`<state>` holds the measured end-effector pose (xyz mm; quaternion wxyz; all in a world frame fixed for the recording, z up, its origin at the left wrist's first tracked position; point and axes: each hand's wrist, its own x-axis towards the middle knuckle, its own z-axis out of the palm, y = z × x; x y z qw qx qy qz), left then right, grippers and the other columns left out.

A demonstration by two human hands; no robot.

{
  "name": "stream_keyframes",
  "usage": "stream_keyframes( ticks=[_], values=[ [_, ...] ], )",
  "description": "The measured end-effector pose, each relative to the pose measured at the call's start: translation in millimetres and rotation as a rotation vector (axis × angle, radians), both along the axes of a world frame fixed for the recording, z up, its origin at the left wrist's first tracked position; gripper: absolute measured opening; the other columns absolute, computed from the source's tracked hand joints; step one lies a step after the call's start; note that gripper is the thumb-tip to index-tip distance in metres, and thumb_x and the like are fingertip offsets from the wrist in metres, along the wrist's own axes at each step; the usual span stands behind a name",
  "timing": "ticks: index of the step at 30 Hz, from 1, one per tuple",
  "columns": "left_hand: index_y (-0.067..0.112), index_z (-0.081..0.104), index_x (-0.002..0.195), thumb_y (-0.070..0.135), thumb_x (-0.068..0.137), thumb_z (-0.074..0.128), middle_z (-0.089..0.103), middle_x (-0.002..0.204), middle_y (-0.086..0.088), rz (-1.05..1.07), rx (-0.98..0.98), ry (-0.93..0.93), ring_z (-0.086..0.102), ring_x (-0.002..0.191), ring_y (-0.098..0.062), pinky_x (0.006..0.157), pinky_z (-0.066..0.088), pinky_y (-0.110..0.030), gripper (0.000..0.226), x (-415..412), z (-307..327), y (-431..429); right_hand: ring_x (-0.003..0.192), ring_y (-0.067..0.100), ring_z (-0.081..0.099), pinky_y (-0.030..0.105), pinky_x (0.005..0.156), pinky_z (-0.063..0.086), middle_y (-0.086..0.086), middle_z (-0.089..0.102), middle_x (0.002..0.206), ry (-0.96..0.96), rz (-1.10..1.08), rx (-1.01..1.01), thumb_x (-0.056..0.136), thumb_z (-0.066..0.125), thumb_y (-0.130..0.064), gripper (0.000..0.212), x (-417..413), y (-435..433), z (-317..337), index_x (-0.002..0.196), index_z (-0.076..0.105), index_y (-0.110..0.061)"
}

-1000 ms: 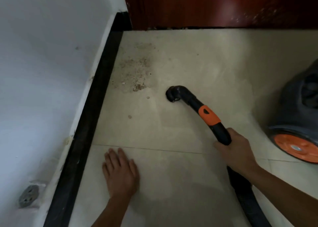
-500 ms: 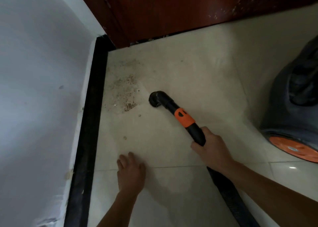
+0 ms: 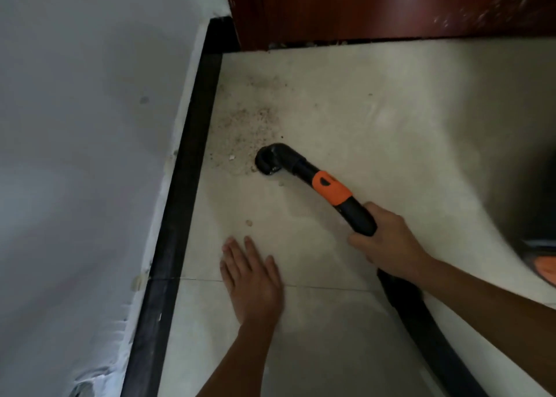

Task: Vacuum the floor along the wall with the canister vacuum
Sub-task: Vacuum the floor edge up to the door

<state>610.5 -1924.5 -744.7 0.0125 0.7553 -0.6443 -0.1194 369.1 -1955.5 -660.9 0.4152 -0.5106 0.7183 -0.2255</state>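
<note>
**Desk:** What have the hands got?

**Me:** From here I see the right hand [image 3: 388,240] curled round the black plastic vacuum wand [image 3: 358,219], gripping it just behind its orange collar [image 3: 331,187], right of the frame's centre. The left hand [image 3: 252,279] lies palm down on the pale beige tile floor [image 3: 376,110] in the lower middle of the frame. Its fingers are straight and it holds nothing.

**Desk:** And the working end?

**Me:** The wand's black elbow nozzle [image 3: 270,158] is near the centre with its mouth turned down to the tile. I can't tell whether it sits flush. It meets the lower right edge of a patch of gritty brown debris [image 3: 246,131]. That patch spreads up and left toward the glossy black baseboard [image 3: 186,186], which runs diagonally from the upper middle to the lower left. A small white chip [image 3: 231,157] lies just left of the nozzle. One pale crumb [image 3: 248,223] sits apart, between the nozzle and the left fingertips.

**Desk:** Hose and canister?

**Me:** The thick black hose [image 3: 421,327] comes out under the right wrist and runs off the lower right. The dark grey canister body [image 3: 541,186] is at the right edge, blurred, with a bit of orange wheel [image 3: 546,265] at its foot.

**Desk:** Anything else?

**Me:** A white painted wall [image 3: 84,125] fills the left side. A dark red wooden door [image 3: 376,5] spans the top, with specks along its bottom gap. A thin grout line [image 3: 331,286] crosses under the left palm.
</note>
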Motion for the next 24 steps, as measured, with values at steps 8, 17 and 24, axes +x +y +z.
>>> stream_keyframes(
  ticks=[8, 17, 24],
  values=[
    [0.009, 0.014, 0.151, 0.047, 0.097, 0.017, 0.013, 0.158, -0.020, 0.003, 0.006, 0.033, 0.010, 0.147, -0.033, 0.119, 0.006, -0.046, 0.066, 3, 6, 0, 0.050, 0.018, 0.056, 0.030, 0.050, 0.045, 0.004, 0.058, 0.063, 0.175, 0.032, -0.020, 0.079, 0.074, -0.006, 0.024, -18, -23, 21, 0.082, 0.055, -0.019],
    [0.021, -0.009, 0.152, 0.055, 0.096, 0.002, -0.015, 0.159, -0.009, -0.007, -0.002, -0.004, -0.019, 0.146, -0.023, 0.118, -0.011, -0.038, 0.066, 3, 2, -1, 0.068, 0.030, 0.061, 0.038, 0.063, 0.049, 0.010, 0.062, 0.075, 0.157, 0.183, -0.077, 0.075, 0.074, -0.019, 0.023, 20, -52, -4, 0.090, 0.057, -0.018],
    [0.024, -0.012, 0.152, 0.056, 0.097, 0.003, -0.020, 0.159, -0.005, 0.008, -0.018, -0.036, -0.025, 0.145, -0.017, 0.117, -0.015, -0.035, 0.065, 1, 1, -2, 0.071, 0.034, 0.062, 0.036, 0.063, 0.050, 0.016, 0.062, 0.080, 0.110, 0.169, -0.119, 0.080, 0.071, -0.019, 0.024, 26, -91, 0, 0.095, 0.054, -0.011]
  ],
)
